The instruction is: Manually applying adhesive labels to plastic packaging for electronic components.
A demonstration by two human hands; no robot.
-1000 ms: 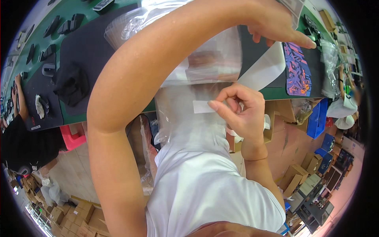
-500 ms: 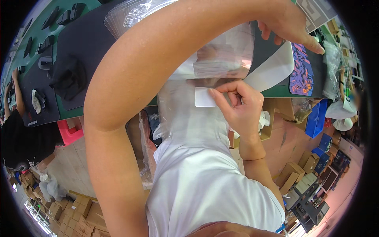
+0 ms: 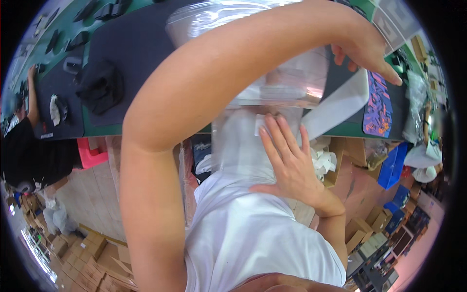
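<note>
My right hand lies flat with fingers spread, its fingertips over a small white label. The label rests on a clear plastic bag that hangs over the table's near edge against my white shirt. My left arm reaches across to the far right. There my left hand has its fingers apart, one stretched out and others partly bent, with nothing seen in them. Just below that hand runs a curved white strip. More clear plastic bags lie in a stack behind the label, partly hidden by my left forearm.
A purple and orange patterned piece lies at the table's right. Left are a black cloth item on a dark mat and a co-worker in black. Below the table stand a blue bin and a pink stool.
My right hand has let go of its pinch on the label and flattened out over it. The label now sits against the bag. My left hand keeps nearly the same pose; the whole view has shifted slightly.
</note>
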